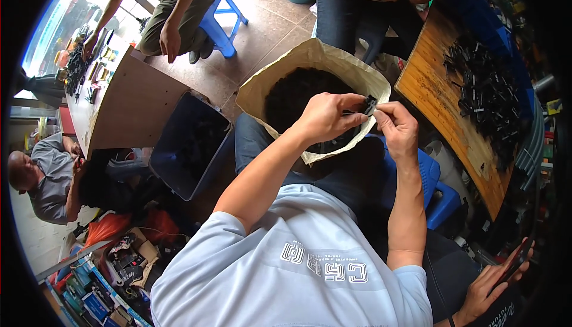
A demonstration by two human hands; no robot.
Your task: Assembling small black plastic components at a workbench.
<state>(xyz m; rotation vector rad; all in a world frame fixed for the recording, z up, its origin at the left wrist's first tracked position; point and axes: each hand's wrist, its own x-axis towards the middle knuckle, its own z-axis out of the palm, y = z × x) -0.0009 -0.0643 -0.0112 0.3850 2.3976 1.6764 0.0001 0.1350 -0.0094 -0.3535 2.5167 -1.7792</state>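
My left hand reaches over an open sack and pinches a small black part between thumb and fingers. The thumb and fingers of my right hand are pressed together at the part's right end, where something whitish shows; its exact kind is too small to tell. Both hands are held above the right side of the cream-coloured sack. Inside the sack lies a heap of dark small pieces, partly hidden by my left hand and forearm.
At right, a wooden table bears a pile of black parts. A blue bin with dark contents stands left, beside a pale table. Several other people sit around, one near a blue stool; a hand holds a phone at lower right.
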